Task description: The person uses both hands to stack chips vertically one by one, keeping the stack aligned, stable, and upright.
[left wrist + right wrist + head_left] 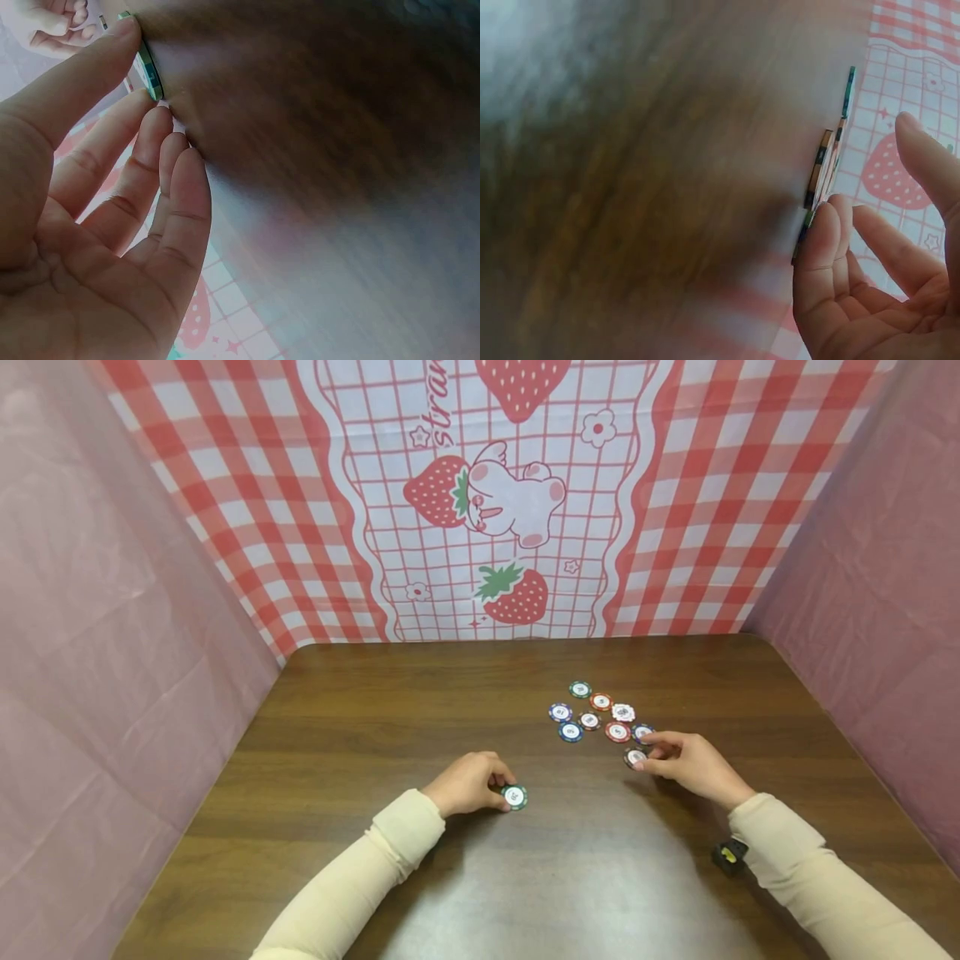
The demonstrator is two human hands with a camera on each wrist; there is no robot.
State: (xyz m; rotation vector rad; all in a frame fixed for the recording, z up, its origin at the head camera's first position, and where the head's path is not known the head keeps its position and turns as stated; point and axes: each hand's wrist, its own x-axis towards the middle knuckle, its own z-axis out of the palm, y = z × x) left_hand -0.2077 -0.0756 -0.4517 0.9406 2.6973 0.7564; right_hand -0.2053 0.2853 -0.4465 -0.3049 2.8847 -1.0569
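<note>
Near the middle of the table, my left hand pinches a green-rimmed poker chip by its edges. In the left wrist view, the thumb and index finger sit at opposite ends of this green chip, close over the wood. My right hand is at the near right side of a group of chips. Its thumb is at a dark-rimmed chip, and its fingertips overlap a blue-rimmed chip. The right wrist view has the thumb spread away from the fingers, which lie beside the chip edges.
Beyond the right hand lie several more chips: a red one, a white one, another green one and a blue one. The brown wooden table ends at a strawberry-printed cloth. Pink curtains hang at both sides.
</note>
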